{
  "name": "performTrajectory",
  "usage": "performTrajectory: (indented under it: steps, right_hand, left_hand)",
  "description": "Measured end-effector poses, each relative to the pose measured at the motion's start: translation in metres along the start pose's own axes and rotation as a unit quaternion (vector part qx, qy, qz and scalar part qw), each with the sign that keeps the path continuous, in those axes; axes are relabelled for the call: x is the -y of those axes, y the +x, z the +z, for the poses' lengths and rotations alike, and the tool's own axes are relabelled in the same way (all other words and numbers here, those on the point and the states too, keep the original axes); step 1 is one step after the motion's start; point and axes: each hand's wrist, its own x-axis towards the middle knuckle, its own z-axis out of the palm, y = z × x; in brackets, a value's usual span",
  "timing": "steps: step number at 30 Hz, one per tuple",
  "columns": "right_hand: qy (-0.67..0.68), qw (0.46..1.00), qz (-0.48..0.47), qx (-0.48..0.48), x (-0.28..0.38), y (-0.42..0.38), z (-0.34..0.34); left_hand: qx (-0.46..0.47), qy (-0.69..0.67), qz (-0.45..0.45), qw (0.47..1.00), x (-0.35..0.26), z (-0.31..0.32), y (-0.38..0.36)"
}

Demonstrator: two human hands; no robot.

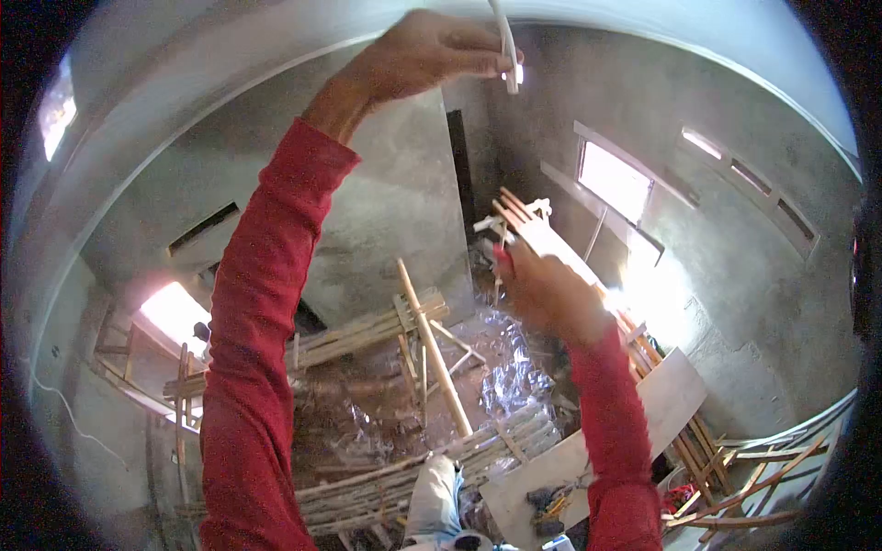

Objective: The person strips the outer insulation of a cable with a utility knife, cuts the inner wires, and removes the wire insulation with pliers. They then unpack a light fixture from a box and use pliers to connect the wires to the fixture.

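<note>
High up near the ceiling, my left hand (427, 57) pinches a white cable or thin tube (506, 46) between thumb and fingers. The white piece hangs down from the ceiling, and its lower end sticks out just below my fingertips. Lower and to the right, my right hand (549, 292) is closed and smeared by motion. A small red part (502, 259) shows at its fingers, perhaps a tool's handle; its kind is too blurred to tell. Red sleeves cover both my arms.
Below are wooden planks (377, 487) of a scaffold and an upright pole (432, 349). A pale board (675, 395) carries tools (549, 505) at its lower end. Crumpled plastic sheeting (514, 367) covers part of the floor. Bare walls with bright windows (614, 181) surround me.
</note>
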Motion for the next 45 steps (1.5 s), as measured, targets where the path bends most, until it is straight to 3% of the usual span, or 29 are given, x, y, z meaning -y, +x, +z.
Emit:
performTrajectory:
  steps: [1,4,6,8,10,15,17,24,26,29,31,34,38,42,45]
  right_hand:
    - [-0.010,1.000,-0.007,-0.005,-0.005,-0.006,-0.009]
    - [0.157,0.959,-0.043,-0.233,-0.017,-0.023,-0.024]
    - [0.218,0.934,0.025,-0.281,-0.012,0.002,-0.055]
    - [0.361,0.851,0.028,-0.381,0.006,0.028,-0.075]
    - [0.312,0.852,-0.045,-0.417,0.006,0.063,-0.090]
    - [0.382,0.854,-0.097,-0.339,0.020,0.100,-0.092]
    - [0.420,0.830,-0.165,-0.329,0.015,0.106,-0.087]
    - [0.427,0.832,-0.176,-0.308,0.014,0.103,-0.088]
    - [0.497,0.822,-0.153,-0.231,0.002,0.110,-0.086]
    - [0.460,0.828,-0.164,-0.275,0.001,0.115,-0.082]
    - [0.425,0.841,-0.161,-0.293,0.007,0.114,-0.085]
    - [0.366,0.853,-0.175,-0.330,0.011,0.114,-0.086]
    - [0.353,0.845,-0.189,-0.354,0.018,0.116,-0.083]
    - [0.293,0.849,-0.177,-0.403,0.013,0.121,-0.078]
    - [0.258,0.841,-0.219,-0.421,0.012,0.126,-0.080]
  left_hand:
    - [-0.012,0.004,0.005,1.000,0.004,-0.004,0.006]
    - [0.003,-0.016,0.023,1.000,0.027,0.009,0.004]
    - [-0.022,-0.050,0.028,0.998,0.028,0.018,-0.004]
    - [-0.050,-0.088,0.043,0.994,0.025,0.025,-0.008]
    - [-0.045,-0.127,0.033,0.990,0.027,0.025,-0.011]
    - [-0.045,-0.066,0.035,0.996,0.031,0.016,-0.013]
    - [-0.039,-0.041,0.040,0.998,0.036,0.012,-0.016]
    - [-0.004,-0.042,0.065,0.997,0.026,-0.003,-0.021]
    - [-0.017,-0.005,0.053,0.998,0.023,-0.006,-0.022]
    - [-0.023,-0.013,0.024,0.999,0.013,0.000,-0.026]
    - [-0.185,0.077,0.008,0.980,0.008,0.009,-0.029]
    - [-0.197,0.145,-0.041,0.969,-0.011,0.013,-0.037]
    - [-0.211,0.134,-0.002,0.968,-0.001,0.020,-0.038]
    - [-0.192,0.143,-0.035,0.970,-0.017,0.025,-0.041]
    - [-0.198,0.139,-0.061,0.968,-0.016,0.025,-0.038]
